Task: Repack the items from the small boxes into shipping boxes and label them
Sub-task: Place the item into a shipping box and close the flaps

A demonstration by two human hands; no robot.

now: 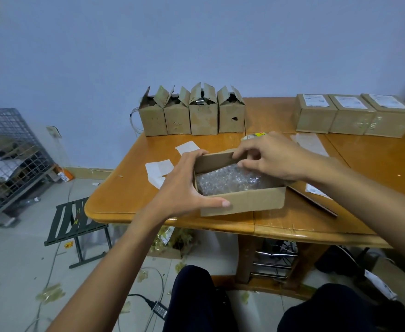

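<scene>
Now mid-pack | open brown cardboard shipping box (242,201) at near edge of orange wooden table (376,168), clear bubble wrap (227,182) inside, unsealed, unlabelled | left hand (179,185) clasping its left end | right hand (273,159) pinching far flap | three sealed labelled cardboard boxes (354,116) far right, likely done | four open small brown boxes (191,113) behind, seemingly pending

Shipping box (242,202) plain brown cardboard; bubble wrap (227,180) clear, silvery, dotted with bubbles; table (129,188) glossy orange-brown wood; small boxes (202,119) dull tan, scuffed; sealed boxes (347,121) tan; labels (315,100) white with fine dark print; paper slips (159,167) white; wall (196,44) pale blue; stool (76,219) dark green, slatted; cage (9,144) grey wire grid.
</scene>
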